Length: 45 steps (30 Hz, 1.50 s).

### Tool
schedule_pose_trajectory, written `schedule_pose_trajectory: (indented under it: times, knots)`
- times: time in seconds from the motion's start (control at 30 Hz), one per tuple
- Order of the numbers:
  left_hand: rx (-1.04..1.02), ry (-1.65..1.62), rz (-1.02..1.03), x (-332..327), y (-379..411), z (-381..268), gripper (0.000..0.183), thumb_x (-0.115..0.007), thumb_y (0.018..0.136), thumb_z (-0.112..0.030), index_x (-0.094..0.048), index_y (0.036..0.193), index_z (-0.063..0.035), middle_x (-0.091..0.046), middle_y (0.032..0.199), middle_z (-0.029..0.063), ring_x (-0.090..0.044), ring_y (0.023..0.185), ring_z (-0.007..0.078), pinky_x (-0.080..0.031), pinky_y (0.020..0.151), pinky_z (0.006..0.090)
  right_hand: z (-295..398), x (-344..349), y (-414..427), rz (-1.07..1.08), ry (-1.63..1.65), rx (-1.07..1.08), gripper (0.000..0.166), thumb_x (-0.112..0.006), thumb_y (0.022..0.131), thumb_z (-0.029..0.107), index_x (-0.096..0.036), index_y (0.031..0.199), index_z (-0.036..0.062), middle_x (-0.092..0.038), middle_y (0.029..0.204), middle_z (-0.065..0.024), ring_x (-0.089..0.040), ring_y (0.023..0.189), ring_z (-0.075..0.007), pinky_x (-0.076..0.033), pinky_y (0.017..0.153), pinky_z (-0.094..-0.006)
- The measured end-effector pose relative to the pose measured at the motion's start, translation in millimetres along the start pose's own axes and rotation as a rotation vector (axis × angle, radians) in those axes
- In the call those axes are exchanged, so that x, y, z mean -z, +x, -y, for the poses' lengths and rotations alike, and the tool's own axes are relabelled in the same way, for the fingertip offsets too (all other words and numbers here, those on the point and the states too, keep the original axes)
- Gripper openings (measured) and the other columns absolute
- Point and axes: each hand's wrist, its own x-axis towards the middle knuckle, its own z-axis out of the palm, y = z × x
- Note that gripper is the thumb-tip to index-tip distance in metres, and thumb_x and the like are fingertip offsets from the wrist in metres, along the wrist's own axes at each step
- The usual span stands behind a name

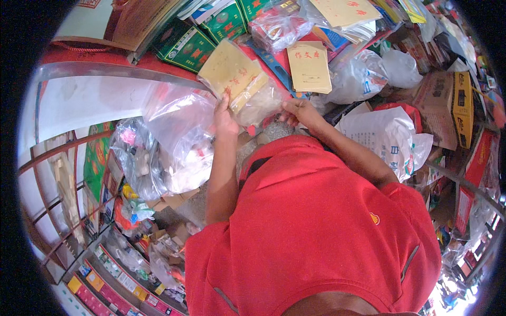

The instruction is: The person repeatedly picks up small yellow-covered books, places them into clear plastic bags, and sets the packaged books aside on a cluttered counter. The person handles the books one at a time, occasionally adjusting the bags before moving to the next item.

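My left hand (226, 117) grips the near edge of a clear plastic bag holding tan paper exercise books (233, 73), thumb on top. The loose, crumpled end of the clear bag (261, 102) spreads to the right, towards my other hand. There my right hand (297, 111) is bent with curled fingers at the bag's edge; whether it pinches the plastic is hard to see. Just beyond it lies a short stack of tan exercise books (309, 67) with red print on the cover. Between the two runs a long blue strip (272, 65).
Green boxes (189, 49) line the back left. More tan booklets (346, 14) lie on papers at the back. A white printed sack (379, 138) and a cardboard carton (438, 110) are on the right. Clear plastic bags (178, 130) hang at the left, above shelves of small boxes (118, 276).
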Motion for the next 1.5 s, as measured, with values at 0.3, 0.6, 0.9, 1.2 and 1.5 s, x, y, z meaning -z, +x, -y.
schedule_pose_trajectory:
  times: [0.3, 0.6, 0.9, 1.2, 1.5]
  knots:
    - [0.219, -0.141, -0.173, 35, 18, 59, 0.033, -0.057, 0.092, -0.019, -0.053, 0.120, -0.0024, -0.057, 0.121, 0.0122, -0.055, 0.111, 0.0276, -0.045, 0.095, 0.0463, 22, -11, 2, -0.443, -0.237, 0.333, 0.020, -0.054, 0.092, 0.021, -0.062, 0.097, 0.0027, -0.065, 0.079, -0.0043, -0.059, 0.065, -0.0107, -0.048, 0.056, -0.0244]
    - [0.313, -0.173, -0.023, 5, -1, 48, 0.036, -0.048, 0.095, -0.021, -0.046, 0.126, -0.0030, -0.055, 0.125, 0.0144, -0.057, 0.109, 0.0307, -0.046, 0.093, 0.0478, -19, -27, 53, -0.112, 0.384, -0.161, 0.015, -0.053, 0.087, 0.010, -0.061, 0.093, -0.0021, -0.064, 0.075, -0.0124, -0.059, 0.058, -0.0179, -0.049, 0.050, -0.0296]
    - [0.273, -0.103, -0.098, -5, -12, 49, 0.034, -0.050, 0.094, -0.020, -0.048, 0.125, -0.0050, -0.057, 0.121, 0.0125, -0.057, 0.108, 0.0292, -0.046, 0.092, 0.0478, -17, -31, 62, -0.163, 0.446, -0.224, 0.027, -0.060, 0.085, 0.027, -0.062, 0.096, 0.0022, -0.064, 0.083, -0.0073, -0.060, 0.068, -0.0156, -0.051, 0.059, -0.0283]
    - [0.350, -0.150, -0.018, -5, -14, 55, 0.036, -0.059, 0.090, -0.021, -0.050, 0.122, -0.0067, -0.059, 0.118, 0.0089, -0.058, 0.106, 0.0229, -0.048, 0.089, 0.0404, -18, -22, 67, -0.180, 0.785, -0.158, 0.033, -0.056, 0.087, 0.025, -0.054, 0.113, 0.0054, -0.063, 0.091, -0.0072, -0.060, 0.075, -0.0172, -0.050, 0.066, -0.0308]
    - [0.390, 0.000, -0.144, -4, -19, 53, 0.032, -0.058, 0.090, -0.021, -0.052, 0.117, -0.0049, -0.061, 0.113, 0.0111, -0.060, 0.100, 0.0249, -0.049, 0.087, 0.0414, -27, -17, 73, -0.225, 0.610, -0.163, 0.033, -0.056, 0.089, 0.032, -0.056, 0.109, 0.0064, -0.062, 0.084, -0.0067, -0.060, 0.066, -0.0160, -0.050, 0.059, -0.0299]
